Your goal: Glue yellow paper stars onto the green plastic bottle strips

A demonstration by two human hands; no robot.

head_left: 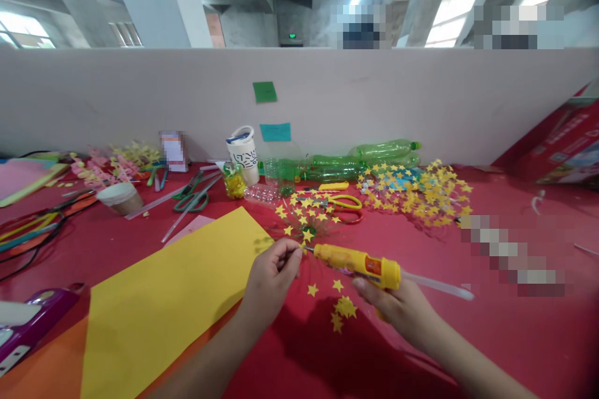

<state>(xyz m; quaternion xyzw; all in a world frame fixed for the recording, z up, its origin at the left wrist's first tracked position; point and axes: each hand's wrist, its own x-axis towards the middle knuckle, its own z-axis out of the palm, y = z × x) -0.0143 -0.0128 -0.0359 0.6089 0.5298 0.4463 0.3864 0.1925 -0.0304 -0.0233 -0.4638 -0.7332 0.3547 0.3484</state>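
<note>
My right hand (397, 302) is wrapped round a yellow hot glue gun (349, 259), with a clear glue stick (442, 285) jutting from its back end. The gun's metal nozzle points left and meets the fingertips of my left hand (276, 268). Those fingers are pinched on a small yellow star, mostly hidden by them and the nozzle. Just behind stands a spray of yellow stars (306, 212) on thin green strips cut from a bottle. Several loose yellow stars (344, 307) lie on the red tabletop (299, 349) below the gun.
Yellow paper (173, 299) lies at left, beside a purple device (40, 324). Behind are scissors (191, 199), a paper cup (120, 198), a white tumbler (244, 159) and green bottles (337, 168). More star sprays (421, 196) stand back right, before a white partition (327, 100).
</note>
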